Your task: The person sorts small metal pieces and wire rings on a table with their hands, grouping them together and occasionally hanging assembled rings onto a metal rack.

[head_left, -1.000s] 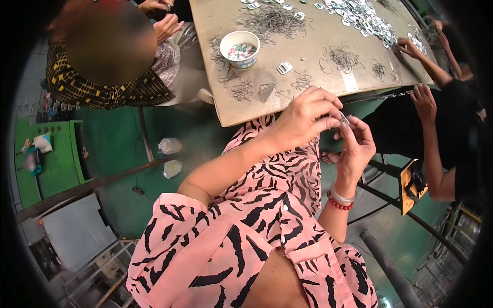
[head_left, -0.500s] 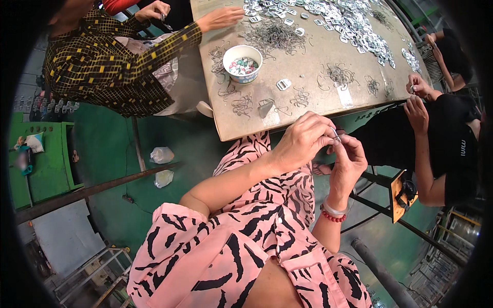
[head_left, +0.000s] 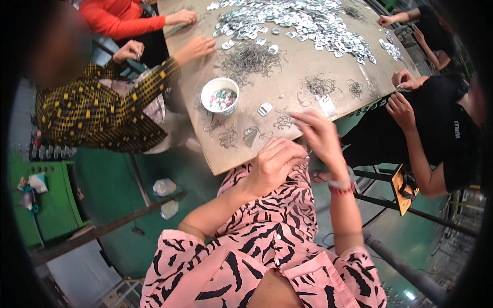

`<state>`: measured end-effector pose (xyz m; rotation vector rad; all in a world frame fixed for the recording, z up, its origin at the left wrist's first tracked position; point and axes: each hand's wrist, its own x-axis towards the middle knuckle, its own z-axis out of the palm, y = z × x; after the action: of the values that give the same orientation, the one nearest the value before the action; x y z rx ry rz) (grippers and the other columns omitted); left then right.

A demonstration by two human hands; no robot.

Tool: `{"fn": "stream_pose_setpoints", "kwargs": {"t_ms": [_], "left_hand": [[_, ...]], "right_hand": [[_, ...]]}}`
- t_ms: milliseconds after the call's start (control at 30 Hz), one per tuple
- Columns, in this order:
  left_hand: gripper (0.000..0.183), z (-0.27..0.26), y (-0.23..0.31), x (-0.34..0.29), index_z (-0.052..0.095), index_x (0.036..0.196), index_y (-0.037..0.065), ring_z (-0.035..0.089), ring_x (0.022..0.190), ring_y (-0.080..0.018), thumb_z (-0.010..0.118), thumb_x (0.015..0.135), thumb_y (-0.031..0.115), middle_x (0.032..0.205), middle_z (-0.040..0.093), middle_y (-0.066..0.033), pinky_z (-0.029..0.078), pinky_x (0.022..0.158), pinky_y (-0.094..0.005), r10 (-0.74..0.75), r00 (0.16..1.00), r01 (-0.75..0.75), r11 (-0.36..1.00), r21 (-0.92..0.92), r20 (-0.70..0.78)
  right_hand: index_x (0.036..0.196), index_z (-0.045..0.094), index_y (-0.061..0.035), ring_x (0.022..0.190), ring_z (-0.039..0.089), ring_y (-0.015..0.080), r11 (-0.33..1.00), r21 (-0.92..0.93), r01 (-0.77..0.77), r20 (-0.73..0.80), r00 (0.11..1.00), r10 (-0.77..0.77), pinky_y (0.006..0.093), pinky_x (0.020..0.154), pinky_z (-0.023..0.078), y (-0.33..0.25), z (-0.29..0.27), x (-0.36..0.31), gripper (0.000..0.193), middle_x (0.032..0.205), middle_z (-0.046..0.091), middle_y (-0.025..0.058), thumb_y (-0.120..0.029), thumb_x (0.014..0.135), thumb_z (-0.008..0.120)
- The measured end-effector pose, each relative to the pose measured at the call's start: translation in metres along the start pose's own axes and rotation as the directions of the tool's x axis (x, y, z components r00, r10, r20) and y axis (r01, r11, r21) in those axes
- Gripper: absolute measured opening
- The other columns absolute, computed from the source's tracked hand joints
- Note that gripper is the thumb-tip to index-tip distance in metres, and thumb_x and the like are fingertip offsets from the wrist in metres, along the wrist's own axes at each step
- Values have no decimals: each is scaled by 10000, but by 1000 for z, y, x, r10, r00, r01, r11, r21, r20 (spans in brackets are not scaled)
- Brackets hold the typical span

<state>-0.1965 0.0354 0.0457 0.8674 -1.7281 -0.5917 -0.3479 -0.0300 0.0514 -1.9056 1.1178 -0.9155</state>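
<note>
My left hand (head_left: 277,165) is closed in a pinch at the table's near edge. A bit of a small metal piece shows at its fingertips; the rest is hidden by the fingers. My right hand (head_left: 322,141) is apart from it, slightly blurred, with fingers stretched toward a small pile of bent wire pieces (head_left: 283,121) on the table. Just beyond lies a single flat metal buckle (head_left: 265,109). Left of my hands are another small wire pile (head_left: 227,137) and a grey metal triangular piece (head_left: 250,135).
A white tub (head_left: 220,85) of small coloured pieces stands on the table (head_left: 215,159). Farther back are a large wire heap (head_left: 252,59) and many loose buckles (head_left: 303,25). Co-workers sit left, in a yellow-checked sleeve (head_left: 123,102) and a red sleeve (head_left: 123,20), and right, in black (head_left: 431,118).
My hands, together on a small metal piece before, have parted. The right one has opened and moved up toward the wires; the left has moved slightly left and down. The view has shifted.
</note>
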Motion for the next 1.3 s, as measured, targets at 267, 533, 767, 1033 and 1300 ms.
{"fn": "stream_pose_setpoints", "kwargs": {"t_ms": [267, 533, 767, 1033, 1300], "left_hand": [[171, -7, 16, -8, 577, 836, -1, 604, 764, -252, 669, 701, -51, 817, 631, -97, 465, 695, -338, 27, 998, -27, 1000, -1, 48], [187, 2, 12, -6, 563, 852, 6, 605, 762, -257, 658, 710, -72, 814, 625, -102, 477, 674, -327, 43, 998, -42, 999, 16, -42], [120, 8, 9, 9, 553, 830, 3, 590, 709, -267, 645, 757, -21, 778, 601, -106, 459, 624, -341, -20, 1000, 20, 999, 45, -3], [139, 24, 7, 22, 539, 819, 12, 559, 734, -330, 634, 724, -22, 746, 563, -133, 436, 672, -399, -20, 1000, 19, 997, 81, 18], [151, 32, -16, 14, 553, 847, 5, 584, 774, -310, 636, 727, -35, 819, 602, -132, 452, 698, -385, -15, 997, 8, 996, 87, 77]], "right_hand": [[893, 639, -3, 821, 541, 322, 753, -492, 436, 321, 895, -309, 364, 798, 448, 66, 64, 85, 240, 824, 554, 182, 12, 663, 570], [948, 616, 31, 649, 602, 107, 820, 540, -187, 57, 981, 187, 231, 565, 497, 11, 15, 20, 156, 790, 647, 66, -33, 806, 634], [995, 648, 37, 726, 592, 66, 898, 402, -177, -188, 944, 270, 188, 657, 480, -34, -18, -43, 234, 825, 655, 42, 41, 761, 655], [937, 647, 44, 720, 608, 78, 831, 546, -104, -356, 869, 343, 195, 656, 498, -31, -22, -55, 190, 821, 658, 54, 73, 749, 656], [885, 620, 75, 638, 637, 154, 681, 728, -76, -308, 852, 424, 235, 604, 526, -14, -24, -56, 142, 767, 646, 110, 113, 748, 629]]}}
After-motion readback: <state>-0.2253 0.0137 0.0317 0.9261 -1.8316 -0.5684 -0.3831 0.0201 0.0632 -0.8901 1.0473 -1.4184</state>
